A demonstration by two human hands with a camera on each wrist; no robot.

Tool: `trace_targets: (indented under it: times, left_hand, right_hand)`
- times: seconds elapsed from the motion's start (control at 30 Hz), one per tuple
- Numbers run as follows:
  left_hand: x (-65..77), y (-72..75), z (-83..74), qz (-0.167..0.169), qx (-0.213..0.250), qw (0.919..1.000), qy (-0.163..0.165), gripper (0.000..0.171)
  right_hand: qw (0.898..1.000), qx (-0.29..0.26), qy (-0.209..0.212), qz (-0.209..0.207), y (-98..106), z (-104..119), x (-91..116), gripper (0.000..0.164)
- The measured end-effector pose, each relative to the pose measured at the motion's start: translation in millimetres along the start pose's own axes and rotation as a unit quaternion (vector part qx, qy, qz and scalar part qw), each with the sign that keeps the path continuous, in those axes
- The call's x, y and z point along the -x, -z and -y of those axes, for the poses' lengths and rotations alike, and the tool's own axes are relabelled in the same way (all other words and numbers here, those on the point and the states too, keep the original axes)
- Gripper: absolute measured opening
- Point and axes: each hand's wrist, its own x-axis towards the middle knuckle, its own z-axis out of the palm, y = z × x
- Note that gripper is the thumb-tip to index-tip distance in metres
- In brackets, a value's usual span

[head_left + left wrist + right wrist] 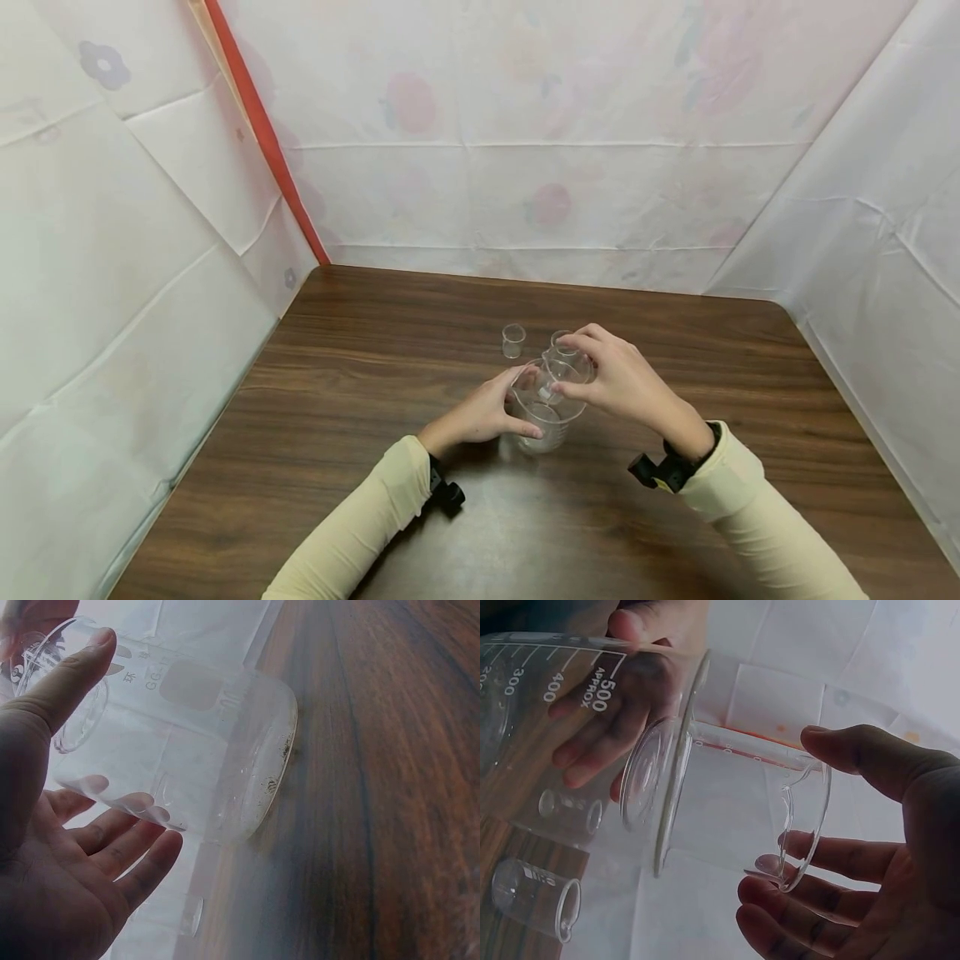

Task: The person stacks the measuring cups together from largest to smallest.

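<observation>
Step in hand, my read: nesting glassware, mid-insertion. A single instant can't rule out lifting out instead.

Large beaker (547,429) stands upright on the table (390,333). Left hand (483,410) is curved around its side, thumb toward the person, fingers on the opposite side, bracing it. Right hand (626,379) holds the medium beaker (731,799) by its rim, thumb against the other fingers. The medium one is spout end up, base just inside the large one's mouth, most of its body above the rim. Can't tell whether the two glass walls touch.

Two small beakers stand on the table beyond the large one: one left small beaker (513,343), one right small beaker (538,900) partly behind the right hand in the head view. Neither is held.

If it's going in, the next move calls for a straight, slow lower, kept centered, left hand steady, right fingers letting go late. Main risks: glass knocking glass, or fingers crowding the rim.
</observation>
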Motion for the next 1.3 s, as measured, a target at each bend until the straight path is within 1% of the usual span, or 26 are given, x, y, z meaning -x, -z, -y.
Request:
trace_targets:
  times: [0.3,0.53,0.7,0.93,1.03,1.17,1.3]
  left_hand:
    - [0.9,0.3,0.0,0.0,-0.013,0.9999,0.006,0.094]
    - [0.7,0.4,0.3,0.002,-0.01,0.9999,0.011,0.097]
    - [1.1,0.4,-0.3,0.001,-0.016,0.9998,0.014,0.097]
    - [1.5,-0.3,-0.3,0.002,-0.022,0.9994,0.028,0.099]
    - [1.1,-0.7,-1.1,0.0,-0.017,0.9996,0.023,0.099]
    - [0.3,-1.0,-2.1,-0.007,-0.011,0.9999,0.009,0.099]
    - [0.5,-0.6,-2.7,-0.009,-0.009,0.9999,0.01,0.098]
  right_hand:
    - [1.0,0.002,0.006,0.009,-5.5,2.3,-0.2,0.053]
    - [1.0,0.008,0.007,0.016,-8.7,2.9,-1.1,0.054]
    - [1.0,0.013,0.006,0.027,-11.9,1.8,-0.8,0.054]
    - [0.999,0.019,0.013,0.042,-14.1,1.1,-1.3,0.052]
    - [0.999,0.02,0.016,0.048,-14.5,1.0,-1.5,0.052]
    - [0.998,0.023,0.02,0.053,-15.4,0.7,-2.5,0.052]
    - [0.997,0.021,0.02,0.067,-16.8,-0.3,-3.6,0.051]
